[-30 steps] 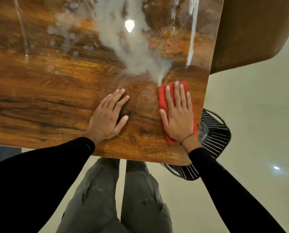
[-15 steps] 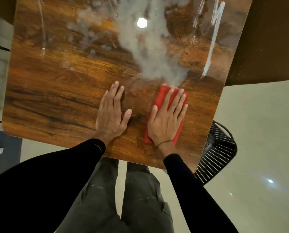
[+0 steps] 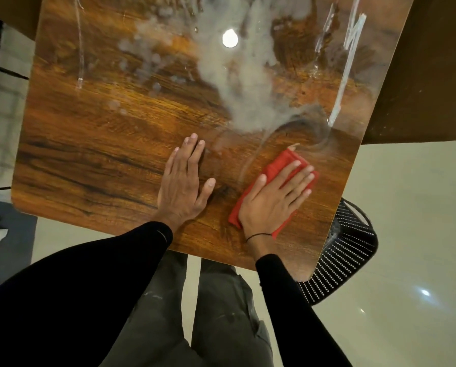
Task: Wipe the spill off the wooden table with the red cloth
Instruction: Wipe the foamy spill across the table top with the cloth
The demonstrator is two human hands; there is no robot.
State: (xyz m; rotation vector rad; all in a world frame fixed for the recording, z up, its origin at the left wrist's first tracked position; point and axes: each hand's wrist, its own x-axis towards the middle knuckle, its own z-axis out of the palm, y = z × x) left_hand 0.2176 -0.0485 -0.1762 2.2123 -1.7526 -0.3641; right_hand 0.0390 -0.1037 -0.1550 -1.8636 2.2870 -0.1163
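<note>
A folded red cloth (image 3: 279,162) lies near the right front corner of the wooden table (image 3: 94,160). My right hand (image 3: 274,197) presses flat on it, fingers straight and spread, pointing up and to the right. A milky white spill (image 3: 248,83) spreads from the table's far middle down to a curved smear just beyond the cloth. Left of the cloth, my left hand (image 3: 183,186) rests flat on bare wood, holding nothing.
A black perforated basket (image 3: 346,250) stands on the pale floor below the table's right front corner. A dark brown surface (image 3: 420,75) adjoins the table on the right. White droplets and streaks dot the far left of the tabletop.
My right hand has slid the cloth to the right and back toward the front edge, leaving a curved smear at the spill's near end. My left hand has stayed flat in place.
</note>
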